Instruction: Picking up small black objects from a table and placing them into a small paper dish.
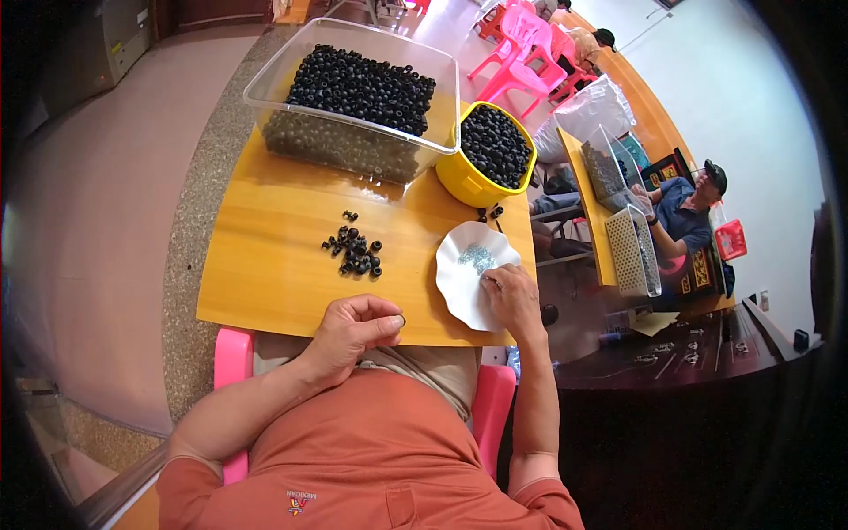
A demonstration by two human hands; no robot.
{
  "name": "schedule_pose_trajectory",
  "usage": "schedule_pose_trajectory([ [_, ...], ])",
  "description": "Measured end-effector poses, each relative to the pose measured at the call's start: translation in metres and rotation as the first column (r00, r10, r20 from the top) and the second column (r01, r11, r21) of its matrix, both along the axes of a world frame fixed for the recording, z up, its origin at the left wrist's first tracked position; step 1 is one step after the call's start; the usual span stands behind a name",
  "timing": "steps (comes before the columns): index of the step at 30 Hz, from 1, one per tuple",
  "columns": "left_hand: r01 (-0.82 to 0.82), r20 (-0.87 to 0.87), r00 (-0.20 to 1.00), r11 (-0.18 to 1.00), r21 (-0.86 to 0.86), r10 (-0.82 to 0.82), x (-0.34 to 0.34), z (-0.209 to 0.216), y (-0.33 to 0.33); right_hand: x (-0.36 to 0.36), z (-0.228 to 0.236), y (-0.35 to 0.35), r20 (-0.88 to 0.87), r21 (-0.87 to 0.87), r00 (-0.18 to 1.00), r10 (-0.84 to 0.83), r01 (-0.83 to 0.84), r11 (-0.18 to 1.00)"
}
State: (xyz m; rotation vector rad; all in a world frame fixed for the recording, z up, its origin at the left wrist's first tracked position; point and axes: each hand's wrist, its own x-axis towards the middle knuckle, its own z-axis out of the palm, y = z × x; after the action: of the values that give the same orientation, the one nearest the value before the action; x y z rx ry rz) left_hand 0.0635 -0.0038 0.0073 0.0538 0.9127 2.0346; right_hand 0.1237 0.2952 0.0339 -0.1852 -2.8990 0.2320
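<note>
My left hand (355, 331) is over the front edge of the wooden table, its fingers curled. Between thumb and fingertips it pinches a small black part (403, 321), mostly hidden. My right hand (514, 300) reaches into a white wavy-rimmed plate (452, 281), fingertips pressed together near its middle. Whatever they pinch is too small to make out. Tiny pale, clear-bluish pieces (478, 257) lie in a patch on the plate, just beyond my right fingertips. A loose group of small black round parts (358, 253), some with holes, rests on the table left of the plate.
A clear plastic bin (353, 146) and a yellow tub (464, 184), both full of black parts, stand at the table's far side. A few black parts (490, 213) lie beside the tub. At right, another person (685, 212) sits at a table with bins. Pink chairs (526, 53) stand beyond.
</note>
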Motion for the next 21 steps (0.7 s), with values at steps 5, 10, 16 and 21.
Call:
schedule_pose_trajectory([
  [5,-0.002,-0.002,1.0,1.0,-0.01,0.002,0.0005,-0.0011,0.001,-0.0014,-0.0035,-0.0008,-0.061,-0.016,0.996,0.072,-0.073,0.997],
  [10,-0.003,0.002,1.0,1.0,-0.011,0.003,0.0007,-0.0017,0.0011,-0.0013,-0.0002,-0.0062,-0.047,-0.085,0.995,0.084,-0.088,0.993],
  [16,0.001,0.017,1.0,1.0,-0.01,-0.001,0.001,-0.0015,0.0014,0.0006,-0.0044,-0.0056,-0.166,-0.176,0.981,0.095,-0.125,0.976],
  [21,0.005,0.008,1.0,1.0,-0.031,-0.005,0.0011,-0.0034,0.002,0.0012,-0.0082,-0.0052,-0.163,-0.259,0.984,0.064,-0.106,0.96],
])
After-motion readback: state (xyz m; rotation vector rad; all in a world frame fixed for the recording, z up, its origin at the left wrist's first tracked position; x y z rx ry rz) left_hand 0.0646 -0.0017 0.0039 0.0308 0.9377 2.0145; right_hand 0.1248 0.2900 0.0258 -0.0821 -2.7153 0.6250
